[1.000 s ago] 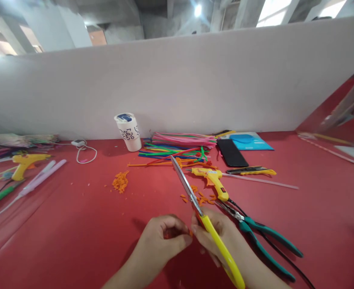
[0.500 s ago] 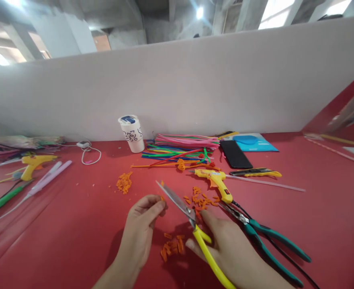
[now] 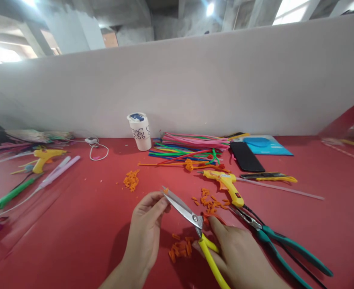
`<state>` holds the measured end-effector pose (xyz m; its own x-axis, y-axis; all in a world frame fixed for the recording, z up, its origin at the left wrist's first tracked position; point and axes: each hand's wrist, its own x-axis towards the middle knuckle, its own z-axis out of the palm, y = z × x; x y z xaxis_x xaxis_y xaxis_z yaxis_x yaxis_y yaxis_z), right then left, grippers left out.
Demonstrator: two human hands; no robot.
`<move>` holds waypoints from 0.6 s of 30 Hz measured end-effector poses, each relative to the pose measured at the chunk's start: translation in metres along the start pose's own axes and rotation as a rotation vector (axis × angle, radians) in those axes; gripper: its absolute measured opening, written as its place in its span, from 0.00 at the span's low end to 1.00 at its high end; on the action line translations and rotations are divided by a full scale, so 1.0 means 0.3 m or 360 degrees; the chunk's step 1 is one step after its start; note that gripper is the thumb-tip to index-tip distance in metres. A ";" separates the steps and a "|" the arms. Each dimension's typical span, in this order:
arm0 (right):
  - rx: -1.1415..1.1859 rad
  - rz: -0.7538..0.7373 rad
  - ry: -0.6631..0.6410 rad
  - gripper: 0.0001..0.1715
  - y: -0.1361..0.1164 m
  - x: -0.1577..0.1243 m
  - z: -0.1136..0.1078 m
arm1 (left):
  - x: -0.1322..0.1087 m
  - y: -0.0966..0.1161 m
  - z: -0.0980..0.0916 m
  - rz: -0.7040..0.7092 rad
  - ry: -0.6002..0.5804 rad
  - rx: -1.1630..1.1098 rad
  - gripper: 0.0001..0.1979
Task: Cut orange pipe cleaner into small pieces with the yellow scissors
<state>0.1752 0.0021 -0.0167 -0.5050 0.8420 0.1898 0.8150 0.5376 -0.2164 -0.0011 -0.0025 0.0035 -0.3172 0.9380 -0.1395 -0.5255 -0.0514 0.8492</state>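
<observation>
Our right hand [image 3: 237, 247] grips the scissors [image 3: 183, 208], tips right up at our left hand [image 3: 146, 228], which pinches a tiny orange piece [image 3: 166, 191]; between our hands, orange bits [image 3: 181, 249] lie on the table [image 3: 83, 224].

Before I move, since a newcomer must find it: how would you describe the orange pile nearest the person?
On the red table, find the left hand and the right hand, which holds scissors. The pile of short orange pieces lies between them. Of three orange piles, it alone is on the near side of the blades.
</observation>
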 end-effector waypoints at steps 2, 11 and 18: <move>-0.0026 -0.0014 0.0002 0.16 0.000 -0.001 0.000 | -0.001 0.001 -0.001 0.0012 -0.0020 0.0009 0.02; -0.0037 -0.0005 -0.0050 0.14 -0.008 0.000 -0.016 | -0.003 0.003 0.003 0.0024 -0.0007 0.0014 0.02; -0.0028 0.0003 -0.0078 0.15 -0.002 -0.002 -0.010 | 0.003 0.002 0.001 0.0022 -0.0025 -0.0001 0.03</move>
<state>0.1759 0.0010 -0.0139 -0.5166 0.8444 0.1421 0.8206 0.5356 -0.1995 -0.0015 -0.0016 0.0040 -0.3118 0.9425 -0.1199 -0.5216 -0.0644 0.8508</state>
